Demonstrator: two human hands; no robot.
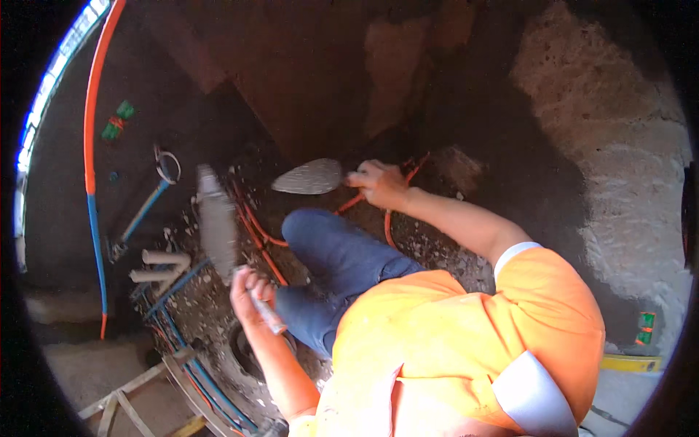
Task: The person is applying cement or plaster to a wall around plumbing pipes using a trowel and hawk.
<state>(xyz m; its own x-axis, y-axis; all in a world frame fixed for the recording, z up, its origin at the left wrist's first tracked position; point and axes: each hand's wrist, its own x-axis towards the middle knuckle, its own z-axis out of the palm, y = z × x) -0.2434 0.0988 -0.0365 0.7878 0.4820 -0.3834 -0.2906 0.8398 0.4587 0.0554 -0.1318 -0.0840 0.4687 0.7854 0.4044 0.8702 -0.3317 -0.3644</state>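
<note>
Trowel (309, 177), its blade leaf-shaped, extends leftward from the right hand (380, 183), the nearer one, whose fingers curl round its handle, its long axis roughly crosswise to the long grey tool (218, 231) gripped in the closed fingers of the left hand (251, 295).
</note>
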